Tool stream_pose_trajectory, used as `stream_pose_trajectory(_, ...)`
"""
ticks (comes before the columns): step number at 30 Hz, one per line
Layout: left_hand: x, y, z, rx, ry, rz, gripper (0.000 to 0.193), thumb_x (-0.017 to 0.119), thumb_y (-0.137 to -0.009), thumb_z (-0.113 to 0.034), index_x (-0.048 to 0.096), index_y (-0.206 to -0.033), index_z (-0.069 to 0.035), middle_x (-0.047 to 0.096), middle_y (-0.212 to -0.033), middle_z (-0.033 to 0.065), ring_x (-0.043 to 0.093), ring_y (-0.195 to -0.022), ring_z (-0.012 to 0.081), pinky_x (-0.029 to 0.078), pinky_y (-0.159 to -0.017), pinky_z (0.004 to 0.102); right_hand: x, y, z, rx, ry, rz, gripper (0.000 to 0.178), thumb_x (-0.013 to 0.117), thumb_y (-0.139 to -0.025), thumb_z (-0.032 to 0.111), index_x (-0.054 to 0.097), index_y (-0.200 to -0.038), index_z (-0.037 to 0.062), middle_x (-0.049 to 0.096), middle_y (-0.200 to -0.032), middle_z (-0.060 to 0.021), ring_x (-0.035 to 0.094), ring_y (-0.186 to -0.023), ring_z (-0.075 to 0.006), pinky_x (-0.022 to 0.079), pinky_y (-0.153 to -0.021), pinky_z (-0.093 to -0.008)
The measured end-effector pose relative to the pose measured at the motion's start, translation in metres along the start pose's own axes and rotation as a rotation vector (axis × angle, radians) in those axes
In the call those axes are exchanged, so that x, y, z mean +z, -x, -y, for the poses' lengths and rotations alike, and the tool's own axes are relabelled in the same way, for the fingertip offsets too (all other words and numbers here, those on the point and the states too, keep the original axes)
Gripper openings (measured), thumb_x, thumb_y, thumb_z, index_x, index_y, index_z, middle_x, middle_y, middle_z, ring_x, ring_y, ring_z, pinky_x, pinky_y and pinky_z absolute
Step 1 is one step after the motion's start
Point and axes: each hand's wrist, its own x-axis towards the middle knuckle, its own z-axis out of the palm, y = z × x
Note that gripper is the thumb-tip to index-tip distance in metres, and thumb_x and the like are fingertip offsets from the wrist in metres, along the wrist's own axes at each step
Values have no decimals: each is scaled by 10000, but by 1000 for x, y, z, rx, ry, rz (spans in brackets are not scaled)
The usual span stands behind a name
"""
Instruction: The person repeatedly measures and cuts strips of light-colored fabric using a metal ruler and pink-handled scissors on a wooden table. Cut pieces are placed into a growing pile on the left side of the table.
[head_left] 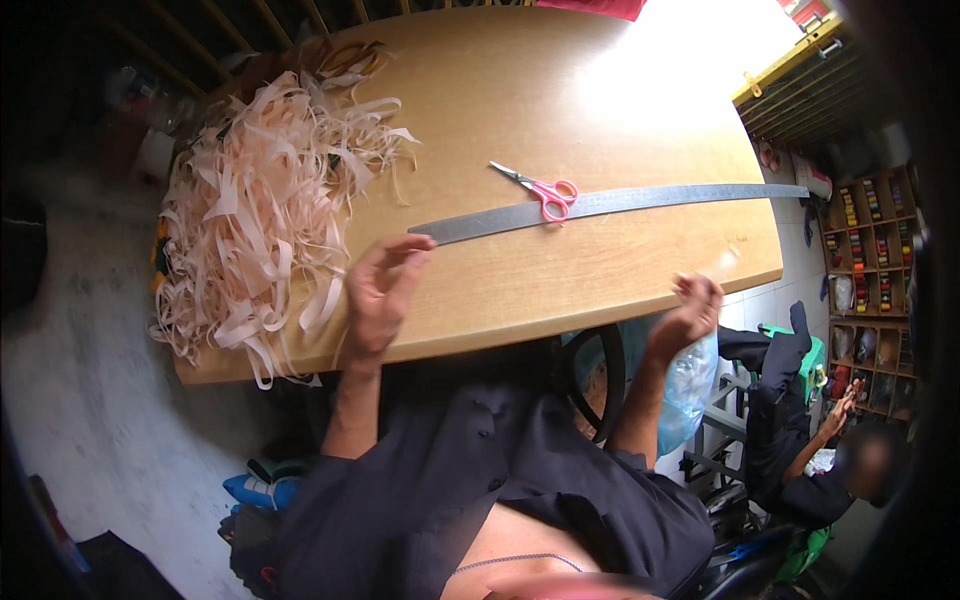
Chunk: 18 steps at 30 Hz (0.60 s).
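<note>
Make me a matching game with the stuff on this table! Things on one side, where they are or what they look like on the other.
Things:
1. scissors
2. ruler
3. strips
4. bag

Places or looks:
A. pale pink pile at the table's left end
B. long, grey, lying across the table
C. clear plastic, at the right hand, by the table's near edge
D. pink handles, lying on the ruler

Pairs: 1-D, 2-B, 3-A, 4-C
</note>
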Motion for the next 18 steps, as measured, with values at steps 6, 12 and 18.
stream_pose_trajectory(6, -79, 1, -36, 48, -649, -161, 273, 622, -960, 27, 728, -1205, -30, 768, -1098, 111, 716, -1038, 230, 525, -1019, 362, -183, -15, -206, 243, 732, -658, 475, 596, -978, 344, 732, -845, -91, 718, -785, -276, 664, -704, -379, 536, -723, -508)
stream_pose_trajectory(12, -86, 7, -29, 221, -1147, -44, 282, 688, -891, 3, 746, -1164, -40, 703, -1213, 154, 622, -1177, 380, 459, -1097, 475, -373, 146, -385, 1248, 602, -46, 559, 723, -881, 478, 790, -1099, -32, 772, -1114, -249, 741, -1017, -427, 559, -878, -508)
stream_pose_trajectory(18, -86, 2, -21, 208, -1194, -39, 206, 717, -888, -25, 745, -1093, -28, 694, -1200, 152, 625, -1169, 369, 489, -1028, 469, -432, 204, -413, 723, 1204, 940, 372, 663, -957, 281, 749, -1203, 16, 766, -1131, -192, 723, -1037, -310, 550, -856, -448)
